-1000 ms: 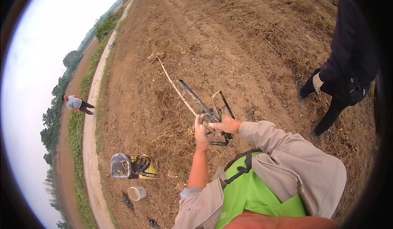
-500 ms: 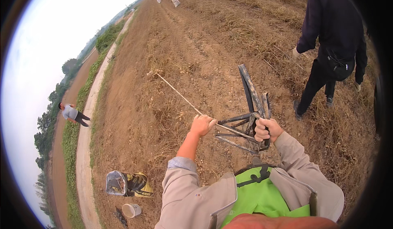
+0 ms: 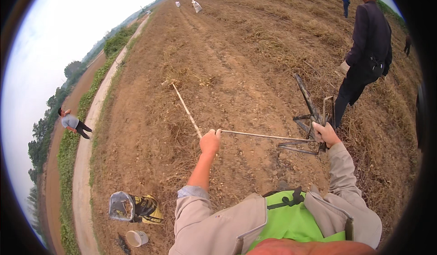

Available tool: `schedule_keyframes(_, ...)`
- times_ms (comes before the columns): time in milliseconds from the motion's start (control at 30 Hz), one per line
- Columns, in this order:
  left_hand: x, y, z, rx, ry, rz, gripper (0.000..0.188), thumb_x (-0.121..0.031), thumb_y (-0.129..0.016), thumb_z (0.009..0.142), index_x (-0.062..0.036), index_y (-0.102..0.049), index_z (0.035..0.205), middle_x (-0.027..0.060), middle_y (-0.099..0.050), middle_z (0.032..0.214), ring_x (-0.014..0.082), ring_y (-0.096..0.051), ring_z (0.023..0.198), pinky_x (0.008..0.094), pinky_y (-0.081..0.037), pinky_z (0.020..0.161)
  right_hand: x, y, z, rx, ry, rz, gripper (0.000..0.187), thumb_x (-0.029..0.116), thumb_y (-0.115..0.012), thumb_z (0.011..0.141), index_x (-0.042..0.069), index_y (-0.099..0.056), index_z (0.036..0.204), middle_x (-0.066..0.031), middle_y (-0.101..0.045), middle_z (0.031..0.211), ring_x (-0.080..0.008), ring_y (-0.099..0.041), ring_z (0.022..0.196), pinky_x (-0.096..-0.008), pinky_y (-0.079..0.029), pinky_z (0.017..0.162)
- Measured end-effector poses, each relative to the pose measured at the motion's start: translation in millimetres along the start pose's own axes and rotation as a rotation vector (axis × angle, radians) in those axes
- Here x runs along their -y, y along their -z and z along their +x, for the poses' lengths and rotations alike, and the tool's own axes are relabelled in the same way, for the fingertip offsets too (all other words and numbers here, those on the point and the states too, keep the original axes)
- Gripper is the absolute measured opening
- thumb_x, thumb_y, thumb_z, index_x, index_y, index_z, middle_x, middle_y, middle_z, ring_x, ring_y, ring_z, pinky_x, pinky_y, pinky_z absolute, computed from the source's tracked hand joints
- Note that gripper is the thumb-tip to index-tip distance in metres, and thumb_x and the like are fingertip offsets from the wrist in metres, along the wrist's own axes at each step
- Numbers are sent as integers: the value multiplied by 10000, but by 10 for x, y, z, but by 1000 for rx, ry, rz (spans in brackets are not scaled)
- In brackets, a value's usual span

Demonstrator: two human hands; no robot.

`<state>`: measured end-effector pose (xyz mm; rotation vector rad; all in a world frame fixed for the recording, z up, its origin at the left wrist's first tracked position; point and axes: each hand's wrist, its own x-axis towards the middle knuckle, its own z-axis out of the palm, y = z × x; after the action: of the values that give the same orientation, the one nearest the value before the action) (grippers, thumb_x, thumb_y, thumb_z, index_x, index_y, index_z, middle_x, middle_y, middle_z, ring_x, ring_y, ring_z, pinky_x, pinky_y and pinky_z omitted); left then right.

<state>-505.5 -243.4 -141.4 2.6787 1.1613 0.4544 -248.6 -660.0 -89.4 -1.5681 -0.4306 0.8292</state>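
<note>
My left hand (image 3: 210, 141) is closed around a thin pale cord (image 3: 268, 135). From that fist one stretch runs ahead to a clump of dry plants (image 3: 170, 83) on the soil, and another runs right to a dark metal frame (image 3: 309, 102). The cord bends at my left hand. My right hand (image 3: 324, 134) grips the frame, which is made of several narrow, dirt-smeared bars and is held off to the right. How the cord joins the frame is hidden near my right fingers.
At right stands a person in dark clothes (image 3: 368, 41); another in blue (image 3: 344, 0) is farther off. A person in grey (image 3: 70, 122) is by the pale path (image 3: 84, 177). An open black-and-yellow sack (image 3: 148, 207) and white bucket (image 3: 136, 238) sit lower left. A white sack (image 3: 196, 6) stands far ahead.
My right hand has moved right with the frame, and my left hand slightly left. The cord, straight before, now bends at my left hand. The view has tilted up, showing more distant people.
</note>
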Motion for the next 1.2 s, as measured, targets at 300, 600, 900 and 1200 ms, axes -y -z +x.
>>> schedule_keyframes(300, -884, 2, -1142, -170, 386, -635, 415, -365, -437, 1021, -4, -639, 1048, 261, -662, 953, 454, -616, 913, 499, -472, 806, -795, -2217, 777, 157, 256, -236, 364, 376, -719, 889, 22, -665, 823, -34, -619, 689, -126, -563, 633, -336, -460, 578)
schedule_keyframes(600, -745, 353, -1143, -170, 743, -1413, 305, -377, -398, 1067, -114, -480, 938, -17, -411, 685, 112, -381, 571, 316, -350, 521, -634, -2807, 531, 682, 122, -33, 243, 255, -700, 811, 34, -681, 909, -40, -643, 752, -120, -576, 696, -318, -467, 641)
schedule_keyframes(900, -910, 463, -1077, -304, 677, -1554, 302, -313, -424, 1068, -59, -575, 1009, -2, -543, 815, 135, -493, 689, 297, -417, 628, -638, -2937, 754, 654, 714, -242, 432, 222, -766, 811, 46, -615, 1174, -104, -672, 1044, -212, -615, 939, -374, -500, 847)
schedule_keyframes(1200, -460, 46, -673, -26, -338, -817, 554, -62, -477, 712, 9, -615, 1245, 177, -554, 1354, 325, -470, 1319, 402, -311, 1155, -251, -1805, 285, 394, 161, -83, 187, 194, -721, 879, 23, -650, 853, -55, -609, 682, -177, -606, 703, -348, -491, 667)
